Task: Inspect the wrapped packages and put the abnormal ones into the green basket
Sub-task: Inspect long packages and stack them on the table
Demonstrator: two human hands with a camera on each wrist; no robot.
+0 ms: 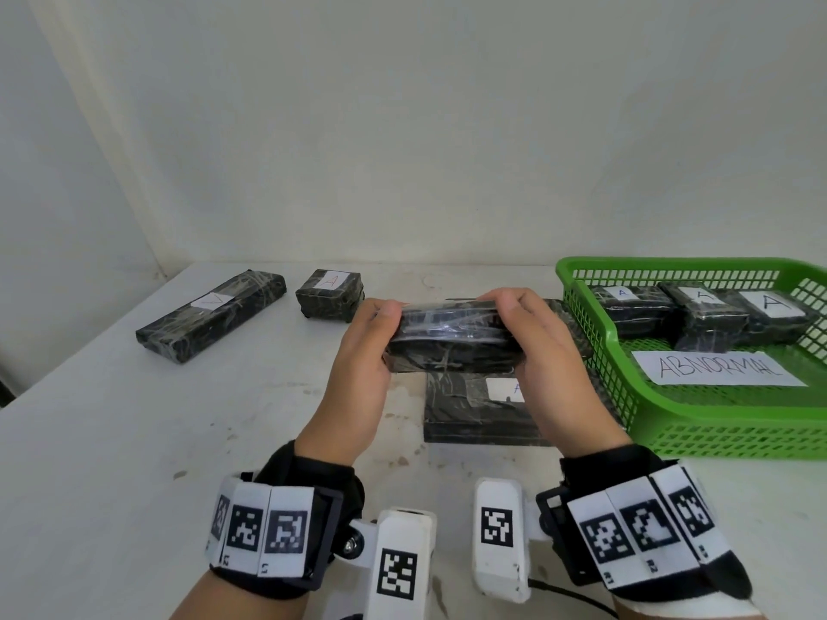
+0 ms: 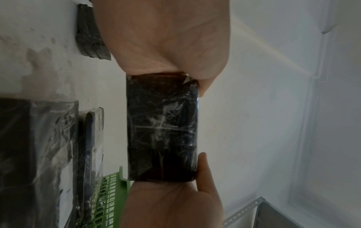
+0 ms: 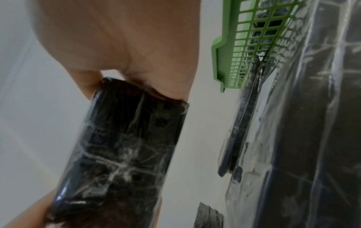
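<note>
A black film-wrapped package [image 1: 452,340] [image 2: 163,128] [image 3: 125,155] is held above the table at centre. My left hand [image 1: 367,355] grips its left end, thumb on top, and my right hand [image 1: 541,351] grips its right end. No label shows on the side facing me. Below it a flat black package [image 1: 474,409] with a white label lies on the table. The green basket [image 1: 734,422] at the right holds three black packages [image 1: 698,319] labelled A and a sheet reading ABNORMAL [image 1: 720,366].
A long black package [image 1: 210,315] with a white label lies at the far left of the white table [image 1: 134,440]. A small cube-like package [image 1: 330,295] marked A stands behind the hands. A white wall rises just behind the table.
</note>
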